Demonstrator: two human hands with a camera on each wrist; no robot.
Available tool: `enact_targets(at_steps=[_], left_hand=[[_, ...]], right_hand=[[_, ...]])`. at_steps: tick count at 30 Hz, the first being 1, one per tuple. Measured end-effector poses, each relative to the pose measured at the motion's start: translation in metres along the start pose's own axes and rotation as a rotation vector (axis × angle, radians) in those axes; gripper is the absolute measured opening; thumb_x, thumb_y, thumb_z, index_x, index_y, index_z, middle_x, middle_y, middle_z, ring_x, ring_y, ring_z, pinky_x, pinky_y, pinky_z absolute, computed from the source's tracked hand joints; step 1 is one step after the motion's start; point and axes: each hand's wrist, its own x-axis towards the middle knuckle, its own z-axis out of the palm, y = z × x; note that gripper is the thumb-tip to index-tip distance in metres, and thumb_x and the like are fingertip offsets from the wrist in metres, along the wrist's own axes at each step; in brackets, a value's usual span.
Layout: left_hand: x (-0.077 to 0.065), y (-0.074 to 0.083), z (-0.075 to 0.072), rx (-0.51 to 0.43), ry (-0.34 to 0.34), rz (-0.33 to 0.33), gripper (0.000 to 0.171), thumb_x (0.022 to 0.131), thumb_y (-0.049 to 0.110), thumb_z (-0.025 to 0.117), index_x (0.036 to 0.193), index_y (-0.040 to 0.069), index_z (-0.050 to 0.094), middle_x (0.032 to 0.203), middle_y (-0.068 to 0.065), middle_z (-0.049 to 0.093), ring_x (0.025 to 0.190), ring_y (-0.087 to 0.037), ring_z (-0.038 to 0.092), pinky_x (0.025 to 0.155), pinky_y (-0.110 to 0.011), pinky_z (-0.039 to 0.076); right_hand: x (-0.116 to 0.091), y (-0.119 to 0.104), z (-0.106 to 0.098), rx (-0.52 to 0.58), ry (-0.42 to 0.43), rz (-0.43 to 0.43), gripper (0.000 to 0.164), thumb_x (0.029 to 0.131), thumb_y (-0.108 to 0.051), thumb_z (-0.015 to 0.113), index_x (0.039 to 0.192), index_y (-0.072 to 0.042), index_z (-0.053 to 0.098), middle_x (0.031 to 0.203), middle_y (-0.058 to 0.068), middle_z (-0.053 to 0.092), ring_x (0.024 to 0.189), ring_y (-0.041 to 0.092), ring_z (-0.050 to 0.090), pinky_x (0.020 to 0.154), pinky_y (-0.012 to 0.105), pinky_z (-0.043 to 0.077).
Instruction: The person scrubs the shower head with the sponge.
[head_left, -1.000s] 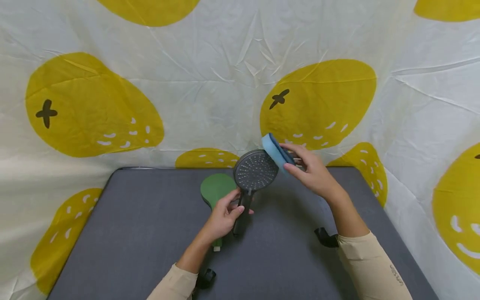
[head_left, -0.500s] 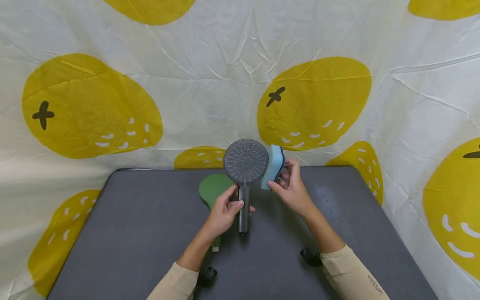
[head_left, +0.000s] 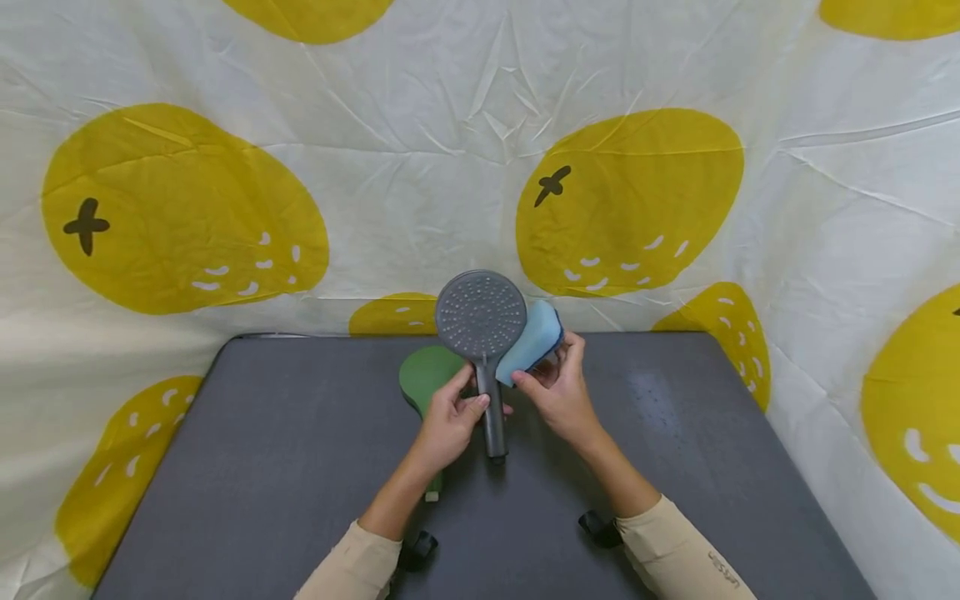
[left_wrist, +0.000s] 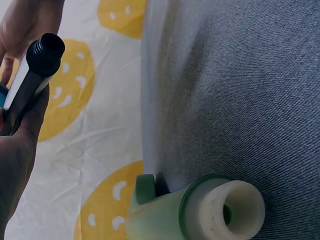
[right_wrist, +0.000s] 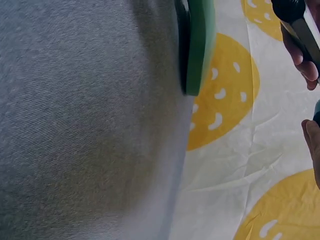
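Observation:
My left hand grips a dark grey shower head by its handle, with the round nozzle face turned toward me. In the left wrist view the threaded end of the handle points at the camera. A light blue sponge with a darker back is pinched between the thumb and fingers of my right hand. The sponge lies against the lower right edge of the shower head, tilted. Behind my left hand, a green shower head lies on the table, its handle partly hidden.
The grey cloth-covered table runs back to a white curtain with large yellow fruit prints. Small wet-looking spots mark the table right of my right hand. Black straps sit under both wrists.
The sponge has moved from the upper right edge of the shower head down along its right side to the lower right. The shower head has shifted slightly left and up, its handle now tilting the other way.

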Motion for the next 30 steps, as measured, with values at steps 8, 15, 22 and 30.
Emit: enact_targets(at_steps=[8,15,22,30], left_hand=[[-0.001,0.0,0.002,-0.034,-0.011,0.013,0.054,0.108,0.004,0.05,0.159,0.002,0.032,0.125,-0.036,0.051,0.103,-0.052,0.068,0.086,-0.026,0.062],[0.0,0.003,0.006,-0.056,-0.002,0.039,0.05,0.107,0.001,0.05,0.155,-0.004,0.035,0.126,-0.043,0.048,0.101,-0.049,0.07,0.086,-0.029,0.062],[0.002,0.005,0.006,-0.04,0.023,0.064,0.051,0.106,-0.003,0.051,0.154,-0.006,0.035,0.12,-0.037,0.052,0.099,-0.053,0.069,0.084,-0.026,0.062],[-0.001,0.007,-0.004,0.031,0.0,0.026,0.054,0.106,-0.002,0.05,0.158,0.001,0.035,0.122,-0.032,0.054,0.1,-0.049,0.07,0.085,-0.024,0.06]], right_hand=[[0.009,-0.014,-0.007,0.007,0.041,-0.015,0.075,0.091,0.007,0.073,0.142,-0.01,0.022,0.137,0.008,0.043,0.112,0.016,0.062,0.09,0.022,0.059],[0.01,-0.014,-0.005,0.036,0.102,-0.01,0.073,0.093,0.006,0.071,0.143,-0.014,0.023,0.14,0.01,0.041,0.113,0.024,0.06,0.09,0.021,0.058],[-0.001,-0.005,0.009,0.079,0.065,0.0,0.071,0.092,0.006,0.072,0.141,-0.012,0.024,0.141,0.01,0.04,0.113,0.025,0.06,0.09,0.021,0.058],[0.007,-0.017,-0.007,-0.089,0.055,-0.039,0.068,0.097,0.009,0.064,0.154,0.006,0.026,0.148,0.025,0.043,0.124,0.009,0.056,0.1,0.015,0.052]])
